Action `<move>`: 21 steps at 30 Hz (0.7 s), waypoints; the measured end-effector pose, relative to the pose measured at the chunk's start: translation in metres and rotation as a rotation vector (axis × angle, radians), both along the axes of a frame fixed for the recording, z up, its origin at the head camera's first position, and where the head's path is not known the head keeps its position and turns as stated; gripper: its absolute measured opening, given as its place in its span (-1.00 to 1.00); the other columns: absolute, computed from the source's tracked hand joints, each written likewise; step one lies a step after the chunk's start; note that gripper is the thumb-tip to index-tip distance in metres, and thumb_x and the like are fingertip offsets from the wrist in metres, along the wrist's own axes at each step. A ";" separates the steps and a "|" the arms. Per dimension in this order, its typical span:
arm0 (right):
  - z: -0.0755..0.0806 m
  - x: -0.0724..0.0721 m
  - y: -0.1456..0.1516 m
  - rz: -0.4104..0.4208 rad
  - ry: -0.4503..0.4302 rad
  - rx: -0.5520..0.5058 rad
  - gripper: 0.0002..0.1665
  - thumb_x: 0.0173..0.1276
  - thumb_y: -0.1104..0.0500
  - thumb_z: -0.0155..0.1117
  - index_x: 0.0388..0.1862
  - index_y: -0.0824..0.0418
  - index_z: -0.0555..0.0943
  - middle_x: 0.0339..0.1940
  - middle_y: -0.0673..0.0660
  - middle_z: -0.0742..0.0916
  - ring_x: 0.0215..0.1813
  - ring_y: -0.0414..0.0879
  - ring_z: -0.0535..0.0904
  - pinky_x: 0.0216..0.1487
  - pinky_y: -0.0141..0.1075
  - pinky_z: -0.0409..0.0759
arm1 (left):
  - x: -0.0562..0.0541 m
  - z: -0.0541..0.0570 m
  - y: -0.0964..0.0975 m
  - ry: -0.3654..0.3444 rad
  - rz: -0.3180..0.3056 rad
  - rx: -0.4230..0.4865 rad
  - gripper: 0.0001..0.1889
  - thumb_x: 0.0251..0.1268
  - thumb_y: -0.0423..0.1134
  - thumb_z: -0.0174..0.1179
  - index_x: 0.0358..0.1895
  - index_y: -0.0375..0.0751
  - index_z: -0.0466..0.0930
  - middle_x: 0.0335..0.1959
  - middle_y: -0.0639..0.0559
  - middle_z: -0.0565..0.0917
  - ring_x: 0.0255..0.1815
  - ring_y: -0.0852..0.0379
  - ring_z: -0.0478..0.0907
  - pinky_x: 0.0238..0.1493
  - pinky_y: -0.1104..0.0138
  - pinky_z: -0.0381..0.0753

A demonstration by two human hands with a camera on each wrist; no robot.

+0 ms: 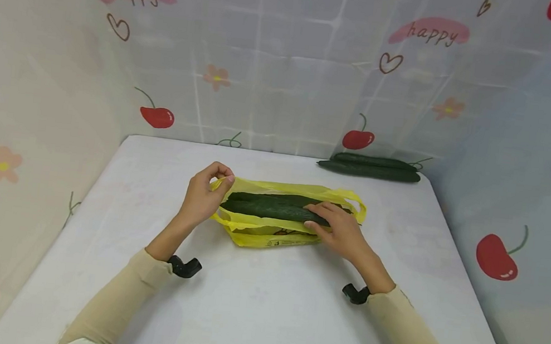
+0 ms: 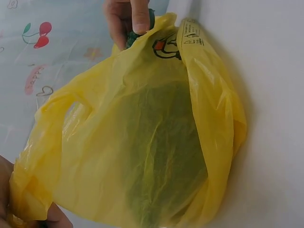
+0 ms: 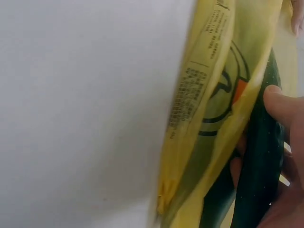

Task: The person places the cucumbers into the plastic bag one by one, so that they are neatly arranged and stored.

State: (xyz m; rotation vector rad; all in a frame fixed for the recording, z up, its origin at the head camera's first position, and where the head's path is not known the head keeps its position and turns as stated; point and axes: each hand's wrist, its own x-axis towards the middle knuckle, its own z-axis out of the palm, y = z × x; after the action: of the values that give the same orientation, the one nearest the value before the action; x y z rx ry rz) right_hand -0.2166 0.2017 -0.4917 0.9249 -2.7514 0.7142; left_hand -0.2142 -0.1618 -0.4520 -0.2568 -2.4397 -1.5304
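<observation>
A yellow plastic bag point(image 1: 253, 239) lies on the table with its mouth spread open. My left hand point(image 1: 201, 195) pinches the bag's left end by the handle; in the left wrist view, bunched yellow plastic point(image 2: 35, 190) sits between the fingers. Inside the bag's opening lie dark green cucumbers point(image 1: 266, 210), side by side. My right hand point(image 1: 342, 232) grips the right end of the nearer cucumber point(image 3: 259, 166), with the thumb on top and fingers reaching round beneath it in the right wrist view. Through the thin bag wall point(image 2: 156, 142) a dark green shape shows.
Two more cucumbers point(image 1: 371, 172) lie together at the table's back right edge. A white cloth covers the table point(image 1: 261, 310). Printed curtains point(image 1: 286, 72) hang behind it and at both sides. Black wrist devices point(image 1: 186, 267) sit by both sleeves.
</observation>
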 end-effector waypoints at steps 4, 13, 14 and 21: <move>-0.002 0.000 0.000 -0.032 -0.021 -0.024 -0.45 0.49 -0.09 0.46 0.39 0.02 0.68 0.23 0.15 0.81 0.18 0.13 0.78 0.15 0.10 0.76 | -0.002 -0.002 -0.001 0.002 0.004 -0.010 -0.86 0.65 -0.16 0.22 -0.03 -0.16 0.66 -0.07 -0.13 0.68 0.06 -0.04 0.51 0.24 0.04 0.41; 0.000 -0.005 -0.003 -0.022 -0.003 -0.060 -0.47 0.52 -0.08 0.44 0.39 0.03 0.68 0.30 0.15 0.80 0.33 0.17 0.74 0.30 0.15 0.71 | 0.000 -0.005 -0.002 -0.008 -0.007 -0.007 -0.85 0.65 -0.15 0.23 -0.02 -0.16 0.65 -0.07 -0.13 0.67 0.06 -0.03 0.51 0.22 0.05 0.40; 0.000 -0.006 -0.003 -0.017 0.001 -0.068 -0.47 0.52 -0.08 0.44 0.39 0.04 0.68 0.30 0.15 0.80 0.32 0.17 0.74 0.31 0.15 0.71 | 0.000 -0.005 -0.002 -0.006 -0.007 -0.008 -0.85 0.65 -0.15 0.23 -0.02 -0.16 0.65 -0.07 -0.14 0.68 0.07 -0.03 0.51 0.22 0.05 0.41; -0.008 -0.012 -0.002 -0.006 0.044 -0.105 -0.47 0.41 -0.01 0.56 0.31 0.06 0.72 0.24 0.12 0.82 0.30 0.10 0.74 0.28 0.09 0.72 | -0.002 -0.007 0.000 -0.005 -0.007 -0.010 -0.85 0.66 -0.15 0.22 -0.02 -0.16 0.65 -0.07 -0.14 0.67 0.07 -0.01 0.49 0.24 0.05 0.40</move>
State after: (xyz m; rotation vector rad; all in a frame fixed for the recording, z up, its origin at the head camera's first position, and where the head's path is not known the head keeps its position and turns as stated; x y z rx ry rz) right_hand -0.2290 0.1993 -0.4995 0.8990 -2.6488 0.8186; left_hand -0.2160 -0.1622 -0.4587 -0.2642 -2.4542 -1.5239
